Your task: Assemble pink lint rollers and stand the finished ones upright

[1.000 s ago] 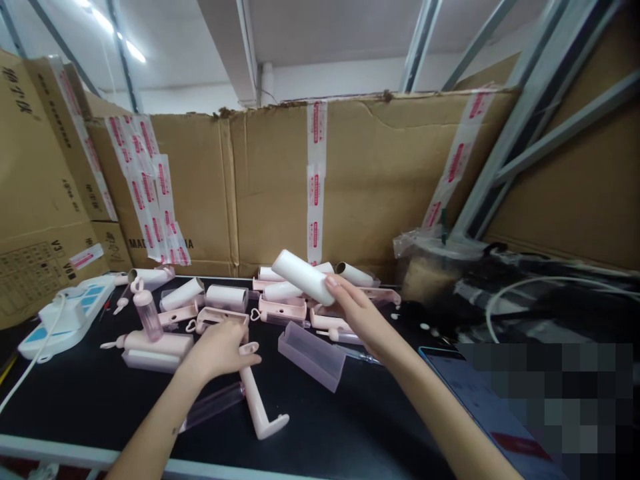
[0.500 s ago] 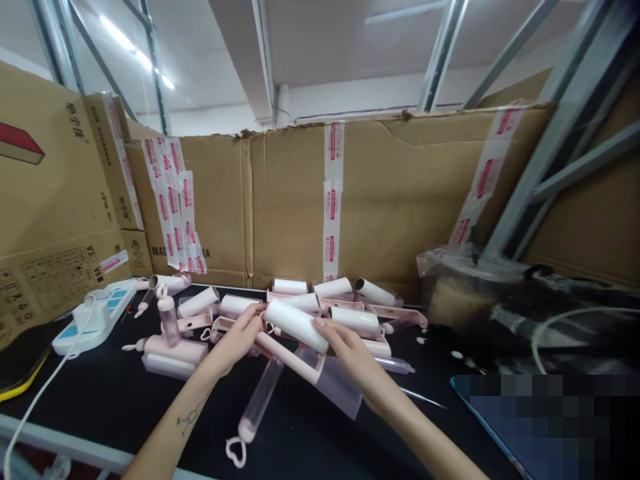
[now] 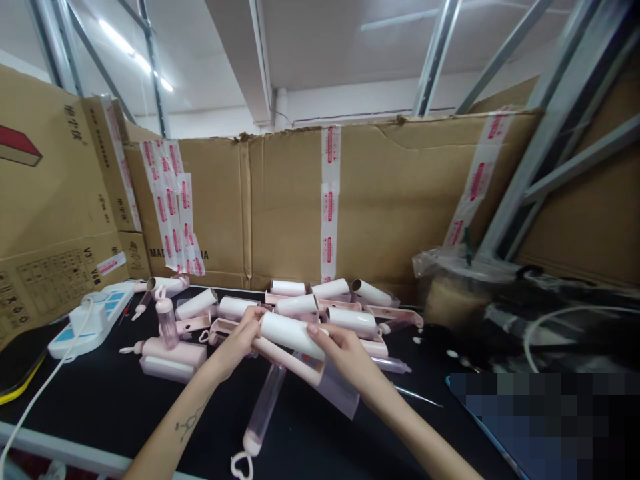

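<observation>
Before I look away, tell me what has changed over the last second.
The right hand has brought the white roll down and leftward, to the pink holder. The left hand has raised and turned that holder, swinging its free end rightward. The clear tube now slants more toward the person. Neither hand has let go; the power strip stayed put.

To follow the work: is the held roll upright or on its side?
On its side: the white roll stretches crosswise between left hand and right hand.
</observation>
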Tool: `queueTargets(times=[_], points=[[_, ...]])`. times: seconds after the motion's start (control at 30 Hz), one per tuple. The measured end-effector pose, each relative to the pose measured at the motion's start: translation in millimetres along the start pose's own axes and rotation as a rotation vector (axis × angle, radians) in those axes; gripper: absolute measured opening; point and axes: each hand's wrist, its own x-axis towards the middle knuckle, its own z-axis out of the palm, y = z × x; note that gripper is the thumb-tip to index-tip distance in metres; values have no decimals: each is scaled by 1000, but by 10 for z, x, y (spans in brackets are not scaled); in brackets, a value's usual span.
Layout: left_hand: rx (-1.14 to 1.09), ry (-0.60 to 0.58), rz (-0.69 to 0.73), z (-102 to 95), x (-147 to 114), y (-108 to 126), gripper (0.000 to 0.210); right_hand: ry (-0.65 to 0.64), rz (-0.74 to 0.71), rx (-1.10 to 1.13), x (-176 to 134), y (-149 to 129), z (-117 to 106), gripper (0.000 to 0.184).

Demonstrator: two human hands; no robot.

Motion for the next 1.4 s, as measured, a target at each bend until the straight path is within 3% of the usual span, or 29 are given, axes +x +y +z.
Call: queueTargets(times=[0.17,0.27,0.57,0.83,1.17,1.4], points=[[31,44,-36,139,-34,84,47,-71,-97,-14,-67,-18,48,40],[61,75,-5,167,-40,99,42,-134,-131,45,-84,-39,2,44],[-77,24,-69,130,-54,124,43,-230,111,329,-20,62,-15,51],[-164,-47,-114,59,-50,123,33,-277,204,612,-56,54,30,39],[-375,-63,-329,43,-19,64,23,-147,378,804,-88,38,138,35],[-411,-51,-395,32,14,29,27,-149,379,817,-83,48,121,35]])
